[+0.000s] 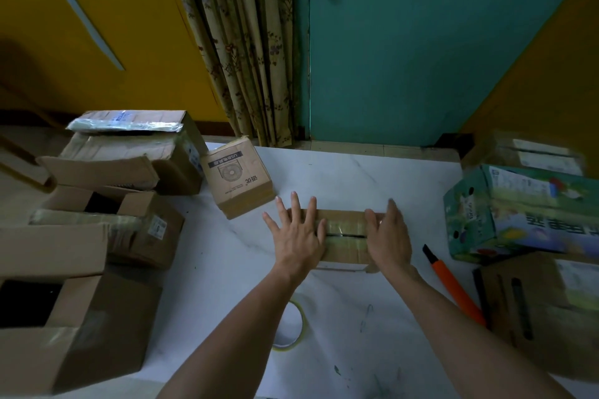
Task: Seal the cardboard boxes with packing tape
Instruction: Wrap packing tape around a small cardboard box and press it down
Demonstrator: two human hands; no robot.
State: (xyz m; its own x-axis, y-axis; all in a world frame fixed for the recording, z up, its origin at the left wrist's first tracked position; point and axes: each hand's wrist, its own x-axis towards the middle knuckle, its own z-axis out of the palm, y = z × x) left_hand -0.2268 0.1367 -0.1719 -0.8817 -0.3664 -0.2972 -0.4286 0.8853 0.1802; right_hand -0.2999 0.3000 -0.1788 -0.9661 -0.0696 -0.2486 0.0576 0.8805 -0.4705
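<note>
Head camera: in the middle of the frame I see both hands laid on a small cardboard box (344, 249) that sits on the white marble-patterned table (356, 172). The left hand (296, 233) lies flat over the box's left end, its fingers straight and spread. The right hand (389, 236), slightly blurred, covers the right end with straight fingers held together; neither hand grips anything. Between them a strip of clear tape (345, 225) runs across the box's top, above the dark seam between its flaps.

Low in the frame, a roll of clear tape (299, 325) lies flat on the table, partly hidden by the left forearm. To the right of the right wrist, an orange utility knife (450, 282) rests on the table, apart from the box.

Just beyond the left hand's fingertips stands a tilted brown carton printed with a fan (238, 176). Open cardboard boxes (81, 311) crowd the left edge, with a taped stack (136, 152) behind them. At right, I see a green printed carton (518, 214) above a brown box (534, 301). A floral curtain (240, 42) and a teal door (437, 42) fill the top of the frame.
</note>
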